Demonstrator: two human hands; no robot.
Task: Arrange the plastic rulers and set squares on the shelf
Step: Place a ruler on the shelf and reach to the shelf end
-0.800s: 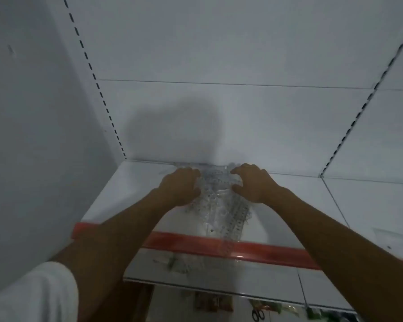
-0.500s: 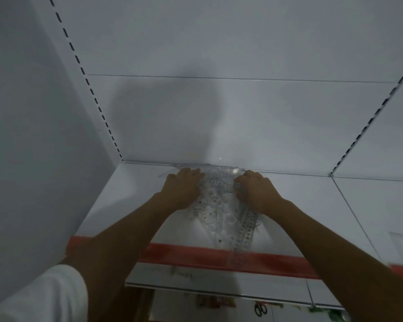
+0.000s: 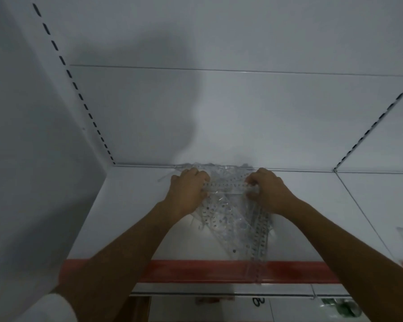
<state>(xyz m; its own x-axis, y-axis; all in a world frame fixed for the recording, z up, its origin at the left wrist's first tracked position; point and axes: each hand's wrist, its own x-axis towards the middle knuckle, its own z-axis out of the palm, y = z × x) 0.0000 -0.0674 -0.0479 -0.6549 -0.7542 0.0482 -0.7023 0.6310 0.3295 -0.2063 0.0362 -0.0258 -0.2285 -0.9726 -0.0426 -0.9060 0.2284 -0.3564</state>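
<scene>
Head view: left hand [image 3: 188, 194] and right hand [image 3: 269, 190] now pinch the ends of one clear ruler [image 3: 226, 187] crosswise atop the set squares [image 3: 236, 225], shifted further back on the shelf [image 3: 135, 219] than earlier; tidying looks nearly finished.

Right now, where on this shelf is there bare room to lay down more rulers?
Bare shelf lies left of the left hand, out to the side wall. More lies right of the right hand, up to the panel seam. The middle is crowded: the pile of clear rulers and set squares runs from the back wall over the red front edge.
</scene>
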